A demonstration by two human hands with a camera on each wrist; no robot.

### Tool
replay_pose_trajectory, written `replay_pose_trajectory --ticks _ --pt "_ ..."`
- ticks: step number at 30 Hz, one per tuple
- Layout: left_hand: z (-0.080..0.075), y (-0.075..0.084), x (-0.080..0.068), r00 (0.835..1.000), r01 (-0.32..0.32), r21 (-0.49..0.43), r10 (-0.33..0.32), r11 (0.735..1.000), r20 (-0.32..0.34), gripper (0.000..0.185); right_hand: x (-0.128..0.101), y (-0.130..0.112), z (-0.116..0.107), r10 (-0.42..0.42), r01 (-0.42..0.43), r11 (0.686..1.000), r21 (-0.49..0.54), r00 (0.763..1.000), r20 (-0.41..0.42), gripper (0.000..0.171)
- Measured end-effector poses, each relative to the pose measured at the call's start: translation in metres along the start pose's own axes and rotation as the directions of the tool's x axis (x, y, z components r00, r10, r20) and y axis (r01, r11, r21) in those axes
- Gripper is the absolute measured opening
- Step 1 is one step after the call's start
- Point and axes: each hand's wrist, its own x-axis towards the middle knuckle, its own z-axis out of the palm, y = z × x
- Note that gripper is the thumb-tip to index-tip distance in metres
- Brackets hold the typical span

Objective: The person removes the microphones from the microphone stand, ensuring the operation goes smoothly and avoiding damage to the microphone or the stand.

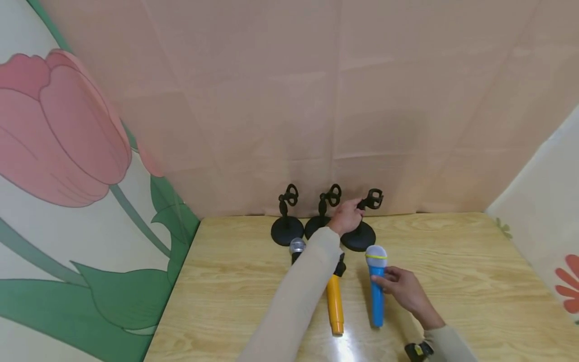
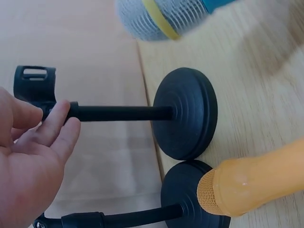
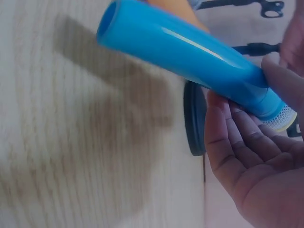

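My left hand [image 1: 347, 217] pinches the top of the rightmost black microphone stand [image 2: 123, 113], just below its holder clip [image 2: 35, 83]. That stand's round base [image 2: 183, 114] rests on the table near the back edge. In my right hand [image 1: 404, 287] is a blue microphone [image 1: 377, 296], held between thumb and fingers near its silver head [image 1: 376, 256] with a yellow ring. The right wrist view shows the blue handle [image 3: 185, 52] raised over the table, its open end toward the upper left. An orange microphone [image 1: 334, 304] lies between my arms.
Two more black stands, the left [image 1: 287, 230] and the middle [image 1: 316, 223], stand in a row along the back. A silver-headed microphone [image 1: 297, 245] lies partly hidden beneath my left sleeve [image 1: 298, 291]. Behind the wooden table [image 1: 452, 271] hangs a beige sheet [image 1: 271, 110].
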Motion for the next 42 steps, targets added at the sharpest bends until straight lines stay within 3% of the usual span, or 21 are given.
replay_pose_trajectory --ticks 7,19,26,31,42 --pt "0.002 0.001 0.000 1.000 0.008 0.024 -0.008 1.000 0.002 0.049 0.007 0.001 0.012 -0.047 0.047 0.999 -0.025 0.999 -0.020 0.048" --pt "0.000 -0.008 -0.001 0.995 -0.097 0.013 0.096 0.995 0.030 0.044 0.019 0.004 0.018 -0.051 0.045 0.982 -0.183 0.998 -0.029 0.046" --pt "-0.005 -0.016 -0.005 0.990 -0.125 -0.033 0.127 0.992 0.057 0.045 0.027 0.012 0.015 -0.042 0.036 0.982 -0.184 0.999 -0.027 0.046" --pt "-0.007 -0.024 -0.007 0.991 -0.117 0.024 0.115 0.993 0.071 0.043 0.030 0.015 0.016 -0.027 0.025 0.983 -0.184 1.000 -0.012 0.049" --pt "-0.016 -0.045 -0.025 0.984 -0.120 0.033 0.115 0.992 0.135 0.044 0.037 0.013 0.019 -0.027 0.026 0.963 -0.268 1.000 0.000 0.046"
